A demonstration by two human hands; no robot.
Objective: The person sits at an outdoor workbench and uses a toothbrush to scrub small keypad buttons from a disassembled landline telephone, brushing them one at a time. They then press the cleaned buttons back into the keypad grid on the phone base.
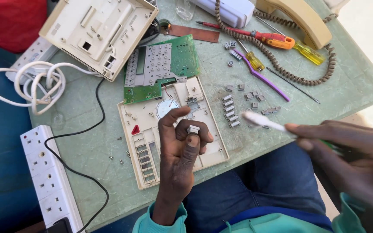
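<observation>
Scuffed pale-green desk (324, 92) fills the head view, its surface matte and scratched, its near edge running diagonally above blue-trousered knees. On it lie a cream plastic housing (152, 142) with ribbed slots, a green circuit board (165, 69) bearing a grey rubbery keypad sheet, a second cream shell (98, 30) turned over, small grey keys (230, 110) in a loose column, a purple toothbrush (262, 73), screwdrivers (277, 41) with orange and yellow handles, and a coiled brown cord (281, 62). Bare desk shows only around the keys and towards the right corner; a white power strip (48, 177) sits off the left edge. Left hand (182, 142) rises palm-up over the housing, its fingers (193, 140) pinching a small grey key (193, 129) upright. Right hand (350, 155), blurred, comes in low from the right, fingers closed around a white-headed brush (260, 120) pointing at that key, just apart from it.
</observation>
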